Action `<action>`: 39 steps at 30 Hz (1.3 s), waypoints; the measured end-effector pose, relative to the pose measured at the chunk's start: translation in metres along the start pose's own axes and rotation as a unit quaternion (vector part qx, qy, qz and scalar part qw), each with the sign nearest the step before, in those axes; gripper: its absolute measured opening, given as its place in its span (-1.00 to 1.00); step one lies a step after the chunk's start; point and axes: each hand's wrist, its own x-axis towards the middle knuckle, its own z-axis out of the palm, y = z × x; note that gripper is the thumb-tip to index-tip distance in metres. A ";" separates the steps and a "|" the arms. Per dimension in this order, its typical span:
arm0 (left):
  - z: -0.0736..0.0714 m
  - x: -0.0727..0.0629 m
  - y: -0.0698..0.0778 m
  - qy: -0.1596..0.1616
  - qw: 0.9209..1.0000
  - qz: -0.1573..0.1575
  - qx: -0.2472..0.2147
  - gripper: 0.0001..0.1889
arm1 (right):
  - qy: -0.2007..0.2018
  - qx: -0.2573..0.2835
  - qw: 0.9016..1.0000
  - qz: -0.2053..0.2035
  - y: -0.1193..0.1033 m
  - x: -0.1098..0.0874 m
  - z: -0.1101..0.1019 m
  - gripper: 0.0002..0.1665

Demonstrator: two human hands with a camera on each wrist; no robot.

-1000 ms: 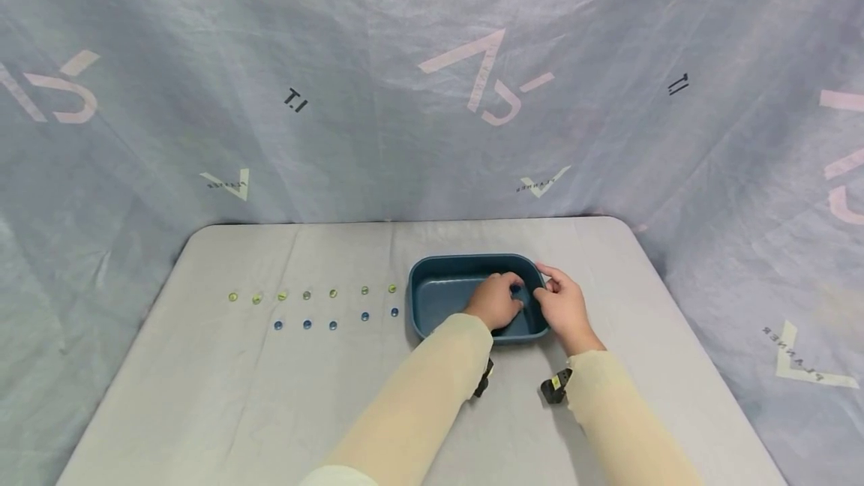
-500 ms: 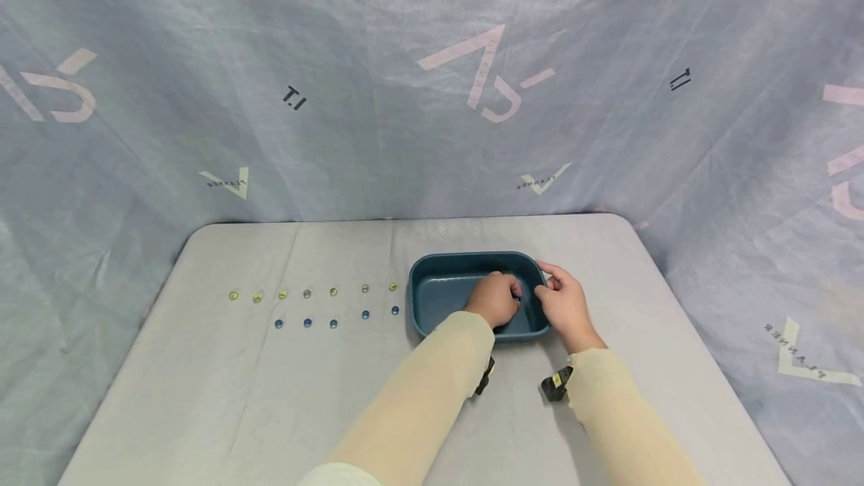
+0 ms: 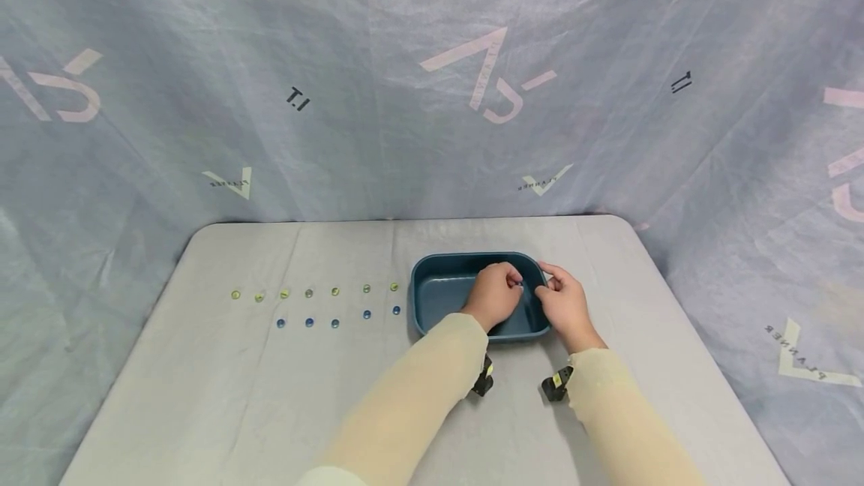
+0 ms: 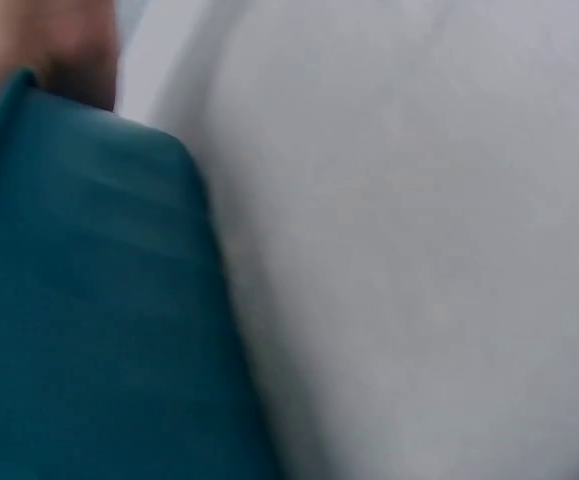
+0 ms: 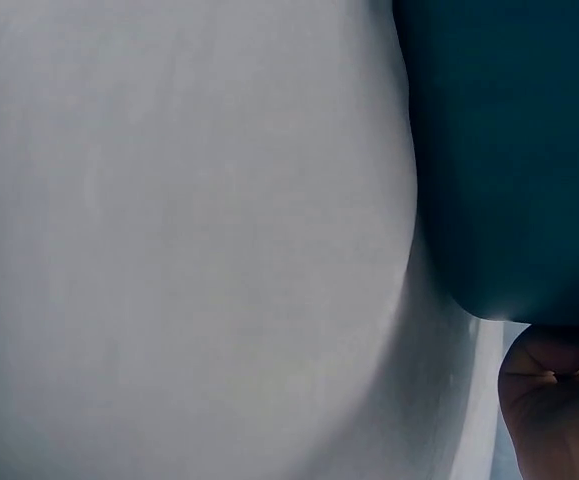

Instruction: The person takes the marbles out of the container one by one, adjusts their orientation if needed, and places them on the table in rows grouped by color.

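Observation:
In the head view my left hand [image 3: 494, 295] is inside the dark teal basin [image 3: 432, 298], its thumb and fingertips pinching a small blue marble [image 3: 520, 283], mostly hidden. My right hand [image 3: 565, 307] grips the basin's right rim between thumb and fingers. To the left lie an upper row of small yellow-green marbles [image 3: 335, 292] and a lower row of blue marbles [image 3: 335, 323]. The left wrist view shows the basin's outer wall [image 4: 99, 290] with part of a hand above the rim. In the right wrist view my right hand [image 5: 559, 410] is under the basin's dark edge.
The basin stands on a table [image 3: 270, 396] under a pale cloth. A grey curtain [image 3: 337, 96] with printed letters hangs behind and at both sides. Black wrist cameras [image 3: 483, 379] are strapped to both wrists.
My left hand has closed its fingers on the blue marble inside the basin and risen a little toward the back. My right hand and the basin have stayed put.

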 end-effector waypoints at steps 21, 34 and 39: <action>-0.094 -0.091 -0.017 0.058 0.979 0.092 -0.175 -0.87 | -0.003 -0.010 1.000 0.005 -0.002 0.002 -0.004 -0.34; -0.177 -0.131 -0.070 0.140 0.980 0.060 -0.129 -0.85 | -0.006 -0.020 1.000 0.011 0.000 0.001 -0.003 -0.35; -0.206 -0.153 -0.102 0.164 0.983 0.029 -0.082 -0.81 | -0.020 -0.022 0.999 0.017 -0.002 0.001 -0.003 -0.34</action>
